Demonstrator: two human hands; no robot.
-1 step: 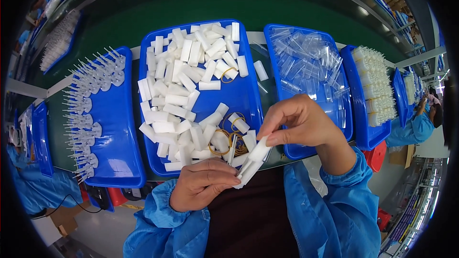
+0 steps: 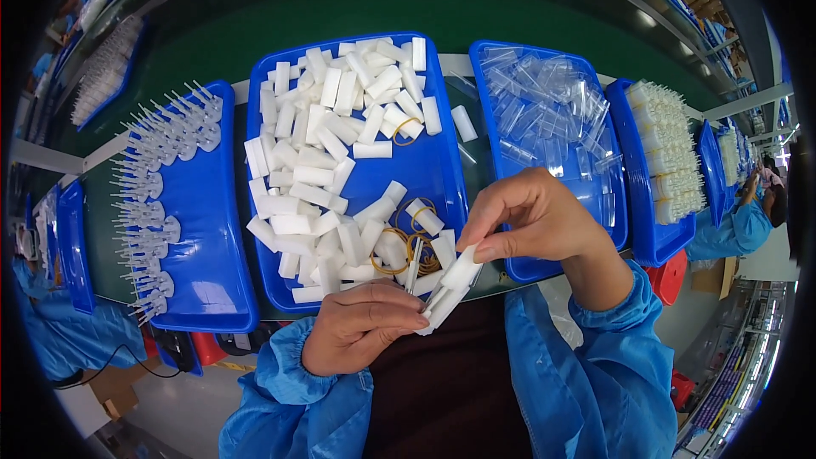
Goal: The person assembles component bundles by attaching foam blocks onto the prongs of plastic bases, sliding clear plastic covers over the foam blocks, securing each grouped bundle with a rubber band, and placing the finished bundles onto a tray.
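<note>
In front of my body, both hands meet at a small assembly of white pieces. My right hand (image 2: pixel 535 217) pinches the upper end of a white foam block (image 2: pixel 461 272) between thumb and fingertips. My left hand (image 2: pixel 367 325) is closed on a white plastic part (image 2: pixel 432 316) at the block's lower end, and a thin stem sticks up beside its fingers. The fingers hide much of this part. Just beyond my hands, a blue tray (image 2: pixel 340 172) holds many similar white blocks and several yellow rubber bands (image 2: pixel 418 255).
To the left, a blue tray (image 2: pixel 206 238) carries white stemmed plastic parts (image 2: pixel 149 191). A blue tray (image 2: pixel 552 270) of clear plastic sleeves (image 2: pixel 544 106) stands right, beside a tray of upright assembled pieces (image 2: pixel 665 153). Behind runs a green surface (image 2: pixel 365 0). A co-worker's blue sleeve (image 2: pixel 731 225) shows far right.
</note>
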